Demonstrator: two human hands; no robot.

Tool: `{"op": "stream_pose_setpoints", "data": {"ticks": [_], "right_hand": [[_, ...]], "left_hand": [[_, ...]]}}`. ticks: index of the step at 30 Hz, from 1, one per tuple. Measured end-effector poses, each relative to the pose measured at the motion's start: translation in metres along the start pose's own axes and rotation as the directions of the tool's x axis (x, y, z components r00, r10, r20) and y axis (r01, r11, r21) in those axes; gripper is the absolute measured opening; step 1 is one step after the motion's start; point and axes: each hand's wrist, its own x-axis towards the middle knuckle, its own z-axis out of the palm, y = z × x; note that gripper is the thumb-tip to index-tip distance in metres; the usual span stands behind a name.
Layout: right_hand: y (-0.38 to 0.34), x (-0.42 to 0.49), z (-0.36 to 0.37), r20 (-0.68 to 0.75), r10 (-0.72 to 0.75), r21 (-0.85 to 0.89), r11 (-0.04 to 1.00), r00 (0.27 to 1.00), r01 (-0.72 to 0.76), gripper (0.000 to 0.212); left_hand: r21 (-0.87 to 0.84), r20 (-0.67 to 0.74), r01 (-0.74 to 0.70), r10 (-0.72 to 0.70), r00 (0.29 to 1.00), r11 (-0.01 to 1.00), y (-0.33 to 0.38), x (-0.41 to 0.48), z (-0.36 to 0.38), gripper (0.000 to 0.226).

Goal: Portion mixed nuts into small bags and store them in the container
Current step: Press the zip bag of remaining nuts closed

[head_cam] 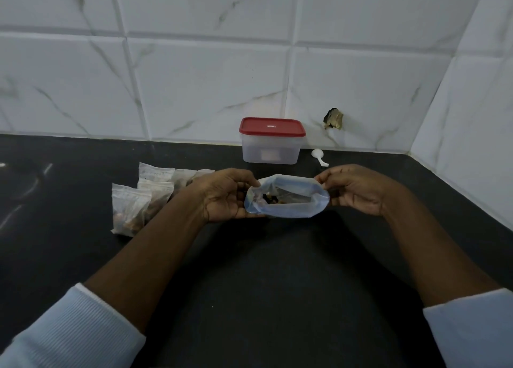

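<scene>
At frame centre, your left hand [224,195] and right hand [358,190] each pinch an end of the open clear plastic bag of mixed nuts [288,211] over the matte black countertop [263,270]. Behind it, the red-lidded clear plastic container [272,143] sits by the white marble-veined tiled wall [208,76].

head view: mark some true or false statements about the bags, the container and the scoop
1. The left hand and right hand hold the open bag at its mouth. True.
2. The container has its red lid off. False: the lid is on.
3. The white scoop lies on the countertop right of the container. True.
4. The filled bags lie right of the scoop. False: they lie left of the left hand.
</scene>
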Motion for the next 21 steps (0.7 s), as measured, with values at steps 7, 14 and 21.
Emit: {"op": "stream_pose_setpoints", "data": {"ticks": [7, 14, 21], "right_hand": [[-0.007, -0.009, 0.000, -0.031, -0.148, -0.272, 0.953, 0.989, 0.134, 0.023], [-0.013, -0.014, 0.004, -0.075, -0.303, -0.259, 0.926, 0.950, 0.275, 0.023], [-0.016, -0.016, 0.011, -0.037, -0.356, -0.602, 0.754, 0.934, 0.263, 0.028]], "left_hand": [[0.131, 0.005, -0.004, 0.003, 1.000, 0.991, 0.002, -0.002, 0.000, 0.046], [0.292, 0.017, 0.003, -0.009, 1.000, 0.956, 0.001, -0.001, 0.001, 0.055], [0.552, -0.129, -0.214, 0.337, 0.933, 0.806, -0.004, 0.005, 0.007, 0.006]]}}
